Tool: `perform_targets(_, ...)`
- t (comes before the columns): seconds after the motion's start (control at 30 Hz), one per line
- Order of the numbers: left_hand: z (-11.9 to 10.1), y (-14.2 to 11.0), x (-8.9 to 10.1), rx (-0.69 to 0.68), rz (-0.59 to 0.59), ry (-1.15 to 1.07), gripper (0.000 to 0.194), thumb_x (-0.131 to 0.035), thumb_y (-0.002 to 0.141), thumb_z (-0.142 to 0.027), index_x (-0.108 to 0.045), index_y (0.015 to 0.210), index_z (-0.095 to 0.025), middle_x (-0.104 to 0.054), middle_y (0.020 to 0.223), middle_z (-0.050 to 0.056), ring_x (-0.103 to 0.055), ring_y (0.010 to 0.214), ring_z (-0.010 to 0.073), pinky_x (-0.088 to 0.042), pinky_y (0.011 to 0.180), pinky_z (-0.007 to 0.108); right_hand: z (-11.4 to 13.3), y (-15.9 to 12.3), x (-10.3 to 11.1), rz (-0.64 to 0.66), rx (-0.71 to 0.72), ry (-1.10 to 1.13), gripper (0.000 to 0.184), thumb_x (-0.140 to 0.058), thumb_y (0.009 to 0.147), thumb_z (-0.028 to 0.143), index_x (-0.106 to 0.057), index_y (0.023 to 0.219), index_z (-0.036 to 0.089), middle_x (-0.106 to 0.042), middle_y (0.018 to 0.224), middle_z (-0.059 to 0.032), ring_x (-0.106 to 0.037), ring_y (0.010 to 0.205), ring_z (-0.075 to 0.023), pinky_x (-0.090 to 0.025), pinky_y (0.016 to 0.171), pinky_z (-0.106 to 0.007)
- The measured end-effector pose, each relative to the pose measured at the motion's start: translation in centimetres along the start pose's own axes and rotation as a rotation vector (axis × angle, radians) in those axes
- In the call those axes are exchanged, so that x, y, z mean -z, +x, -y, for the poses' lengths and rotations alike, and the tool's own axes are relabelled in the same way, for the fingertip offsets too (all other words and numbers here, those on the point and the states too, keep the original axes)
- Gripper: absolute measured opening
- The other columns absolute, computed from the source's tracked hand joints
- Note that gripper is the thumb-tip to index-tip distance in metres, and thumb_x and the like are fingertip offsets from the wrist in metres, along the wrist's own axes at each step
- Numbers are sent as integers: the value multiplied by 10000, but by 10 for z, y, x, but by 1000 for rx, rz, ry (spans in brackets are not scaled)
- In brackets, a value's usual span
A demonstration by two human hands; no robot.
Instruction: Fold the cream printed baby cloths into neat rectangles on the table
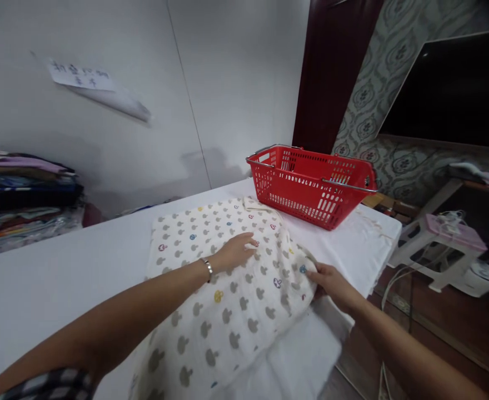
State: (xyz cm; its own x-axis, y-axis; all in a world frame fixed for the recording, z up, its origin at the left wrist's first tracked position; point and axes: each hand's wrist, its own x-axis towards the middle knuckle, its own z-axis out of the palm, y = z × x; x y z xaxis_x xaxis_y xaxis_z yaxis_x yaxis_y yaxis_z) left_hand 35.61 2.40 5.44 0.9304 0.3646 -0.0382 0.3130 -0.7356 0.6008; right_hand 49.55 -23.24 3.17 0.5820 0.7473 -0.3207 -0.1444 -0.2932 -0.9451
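Observation:
A white cloth printed with grey, yellow, blue and red mushrooms (228, 316) is spread over the white-covered table, its near end hanging toward me. My left hand (236, 251) lies on the middle of the cloth with its fingers stretched out; a silver bracelet is on that wrist. At the cloth's right edge, my right hand (330, 283) pinches the fabric between thumb and fingers, and the cloth bunches in folds beside it. Some of the right fingers are hidden beneath the edge.
A red plastic basket (303, 191) with metal handles stands at the table's back right. Stacked folded fabrics (23, 191) are at the far left. A pink-topped stool (453, 233) with cables is on the floor to the right, below a wall screen (448, 94).

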Motion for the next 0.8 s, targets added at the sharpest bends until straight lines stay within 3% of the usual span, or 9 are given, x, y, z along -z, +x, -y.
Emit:
perform_targets(0.1,22,-41,18,69,-49,31,360,-437,812,-466,-643,1024,-259,-457,1379,21,-503,1176,236,-465,913,318,17,9,13,-141,133,-55,334,-650,687,459,-573,805,155,-593,601,6,-538,490,-115,-436,460,-224)
perform_targets(0.2,41,-89,22,130,-72,73,409,-417,826,-502,-625,1082,-260,-484,1355,41,-492,1192,253,-481,888,341,13,15,28,-186,-21,-197,196,-626,715,326,-545,776,158,-565,548,15,-519,442,-106,-393,403,-202)
perform_targets(0.33,50,-161,9,124,-144,124,394,-422,840,-497,-631,1083,-267,-508,1334,40,-529,1151,249,-510,844,360,-5,14,34,-197,-100,-409,59,-548,782,213,-515,792,166,-569,514,5,-545,438,-126,-362,379,-196)
perform_targets(0.5,40,-238,-22,-51,-275,223,345,-479,839,-453,-618,1110,-290,-563,1271,21,-537,1137,227,-479,919,396,-3,12,31,-234,-135,-458,107,-543,825,259,-486,806,171,-569,512,0,-571,463,-136,-375,405,-194)
perform_targets(0.63,30,-269,-47,-165,-266,327,410,-533,815,-441,-570,1184,-265,-566,1260,51,-521,1141,242,-433,966,434,4,5,34,-227,-170,-384,55,-487,864,225,-484,868,170,-608,619,-12,-626,561,-136,-437,476,-190)
perform_targets(0.8,20,-275,-57,-135,-236,340,301,-520,823,-374,-618,1075,-243,-598,1182,61,-520,1108,240,-382,986,442,25,2,25,-207,-174,-443,48,-511,856,192,-491,830,157,-598,603,-18,-627,559,-141,-452,511,-196)
